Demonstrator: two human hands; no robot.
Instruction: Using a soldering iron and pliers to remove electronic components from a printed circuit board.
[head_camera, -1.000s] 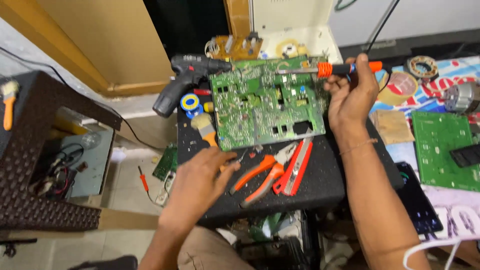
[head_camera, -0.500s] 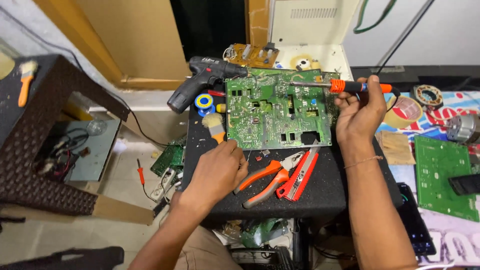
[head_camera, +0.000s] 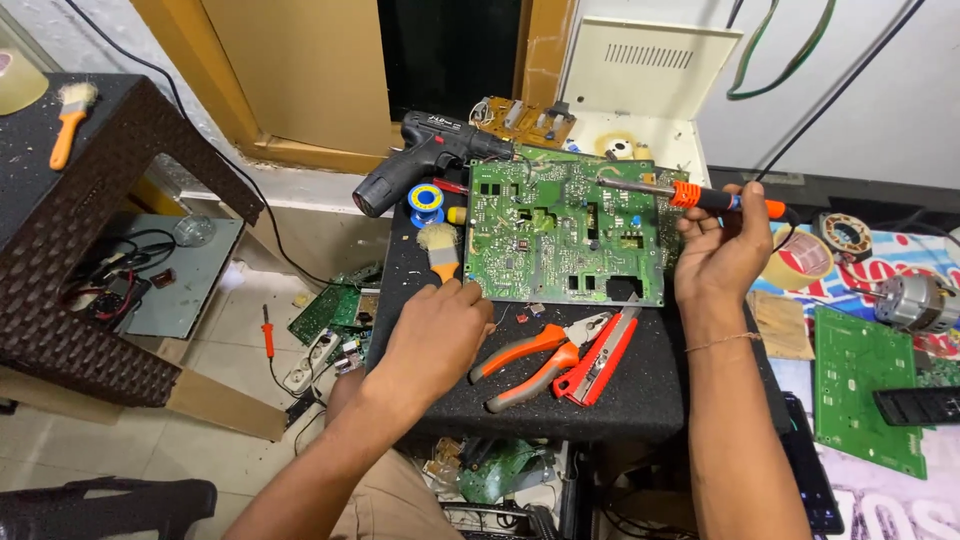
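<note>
Here, two bare hands work at a green circuit board (head_camera: 567, 230) lying flat on a small black table (head_camera: 640, 400).

The right hand (head_camera: 722, 255), at the board's right edge, has its fingers curled shut around the orange handle of a soldering iron (head_camera: 690, 194), whose metal tip reaches out over the board's upper right part. The left hand (head_camera: 445, 330) rests palm down at the board's lower left corner, fingers bent and loosely together; whether they pinch anything I cannot tell. Just below the board lie orange-handled pliers (head_camera: 535, 357) and a red cutter (head_camera: 603, 355), side by side. Left of the board sit a small brush (head_camera: 440, 248) and a blue solder spool (head_camera: 426, 199), with a black power drill (head_camera: 420, 160) beyond the board's upper left corner.
</note>
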